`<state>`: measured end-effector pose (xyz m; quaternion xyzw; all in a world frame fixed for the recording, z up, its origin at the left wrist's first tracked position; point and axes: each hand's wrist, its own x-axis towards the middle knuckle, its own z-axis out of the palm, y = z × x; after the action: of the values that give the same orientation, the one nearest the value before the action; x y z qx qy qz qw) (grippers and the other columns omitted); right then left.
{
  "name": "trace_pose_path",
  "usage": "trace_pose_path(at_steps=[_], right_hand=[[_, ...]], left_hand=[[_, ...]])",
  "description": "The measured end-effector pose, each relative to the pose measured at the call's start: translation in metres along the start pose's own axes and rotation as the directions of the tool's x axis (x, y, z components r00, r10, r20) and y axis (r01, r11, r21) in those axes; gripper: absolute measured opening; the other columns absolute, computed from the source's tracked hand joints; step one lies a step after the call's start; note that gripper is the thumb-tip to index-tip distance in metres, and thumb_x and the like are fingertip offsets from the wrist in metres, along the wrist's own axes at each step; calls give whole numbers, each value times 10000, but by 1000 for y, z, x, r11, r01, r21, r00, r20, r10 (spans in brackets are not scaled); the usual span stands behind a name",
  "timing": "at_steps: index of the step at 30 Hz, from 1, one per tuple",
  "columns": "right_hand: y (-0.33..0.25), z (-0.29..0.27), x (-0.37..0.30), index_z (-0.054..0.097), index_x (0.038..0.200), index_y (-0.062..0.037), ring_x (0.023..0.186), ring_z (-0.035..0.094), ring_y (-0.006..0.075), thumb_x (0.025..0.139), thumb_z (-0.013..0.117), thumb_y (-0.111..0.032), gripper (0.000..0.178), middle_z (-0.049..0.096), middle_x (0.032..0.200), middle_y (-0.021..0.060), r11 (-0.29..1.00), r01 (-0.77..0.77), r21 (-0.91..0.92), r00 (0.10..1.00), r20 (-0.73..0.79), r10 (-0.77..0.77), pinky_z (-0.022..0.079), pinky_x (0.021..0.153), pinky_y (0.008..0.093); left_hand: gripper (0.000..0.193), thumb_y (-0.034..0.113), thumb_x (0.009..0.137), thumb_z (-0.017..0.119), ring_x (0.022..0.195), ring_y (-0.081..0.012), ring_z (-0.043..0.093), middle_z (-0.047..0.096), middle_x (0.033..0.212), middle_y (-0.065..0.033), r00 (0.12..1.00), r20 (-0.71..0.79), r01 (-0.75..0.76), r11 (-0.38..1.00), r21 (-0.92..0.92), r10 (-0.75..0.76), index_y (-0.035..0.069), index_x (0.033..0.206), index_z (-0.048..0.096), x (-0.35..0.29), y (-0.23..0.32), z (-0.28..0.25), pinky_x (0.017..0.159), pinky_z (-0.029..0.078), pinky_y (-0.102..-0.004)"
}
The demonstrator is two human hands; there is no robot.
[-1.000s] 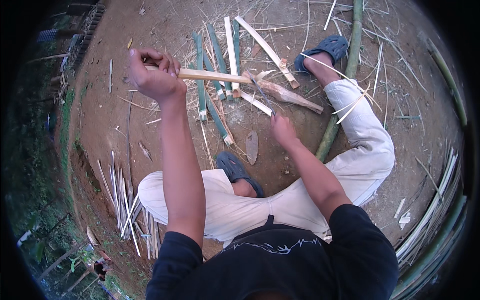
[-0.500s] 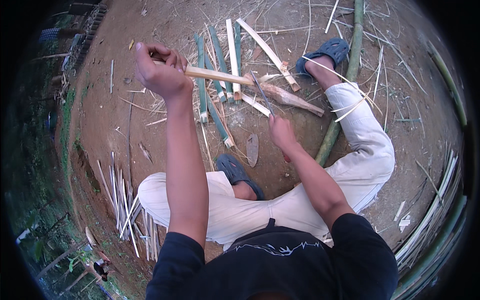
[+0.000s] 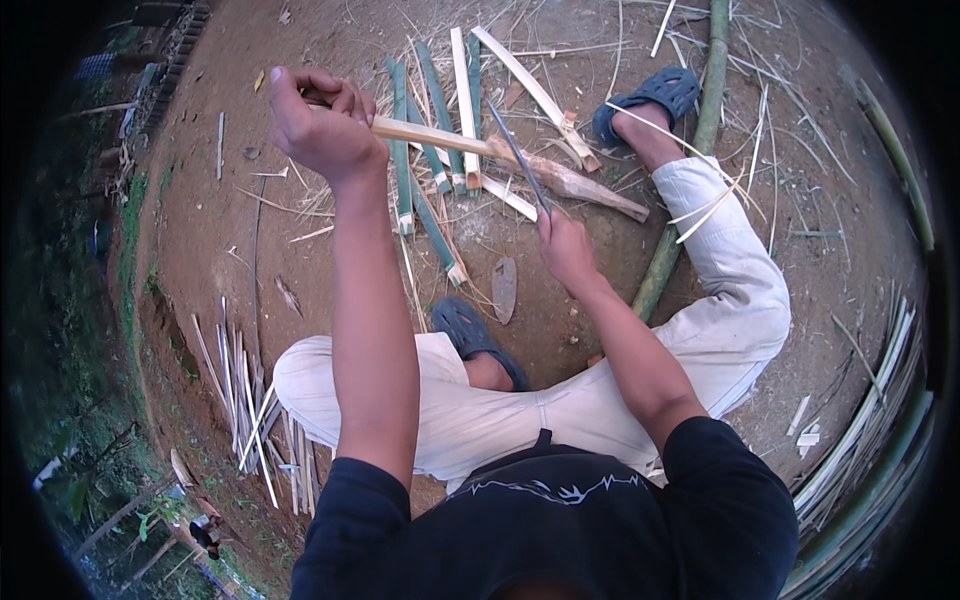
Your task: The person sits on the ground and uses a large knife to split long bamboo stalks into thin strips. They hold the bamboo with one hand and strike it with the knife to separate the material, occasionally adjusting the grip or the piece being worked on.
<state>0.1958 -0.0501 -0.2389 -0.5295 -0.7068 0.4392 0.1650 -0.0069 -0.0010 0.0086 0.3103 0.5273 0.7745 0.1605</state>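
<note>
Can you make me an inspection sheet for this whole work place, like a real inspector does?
Surface: brown dirt ground.
Job's things: pale strip, its far end at a rough wood piece; knife crossing the view there, contact unclear.
Clutter: green strips lying beyond the feet; thin sticks beside the left knee.
Hands: left hand closed on the pale strip; right hand closed on the knife.
Cables: nothing seen.
Surroundings: green pole passing beside the right clog; dark greenery along the left edge.
</note>
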Motion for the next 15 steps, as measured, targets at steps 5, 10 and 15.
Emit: trace_pose_path(at_steps=[5,10,15], right_hand=[[13,8,10,621,933,9,819,625,484,1005,458,-292,350,647,869,295,987,-112,-113,994,-6,112,490,737,564],[0,-7,20,611,892,20,837,620,478,1005,458,-304,375,644,863,294,993,-57,-108,998,6,58,493,727,553],[-8,-12,0,620,899,36,887,613,487,1005,443,-308,400,640,882,309,979,199,46,964,-189,-187,494,773,544]], left_hand=[[385,316,993,357,398,-105,247,273,484,-3,999,-31,-21,1000,-8,21,88,689,423,5,-1,4,389,239,-258],[373,305,983,365,407,-109,256,269,496,-5,997,-65,-32,999,-5,31,85,687,417,4,1,4,397,238,-261],[369,295,981,349,410,-109,256,268,499,-7,997,-60,-47,998,-33,45,82,685,412,2,-10,4,399,234,-271]])
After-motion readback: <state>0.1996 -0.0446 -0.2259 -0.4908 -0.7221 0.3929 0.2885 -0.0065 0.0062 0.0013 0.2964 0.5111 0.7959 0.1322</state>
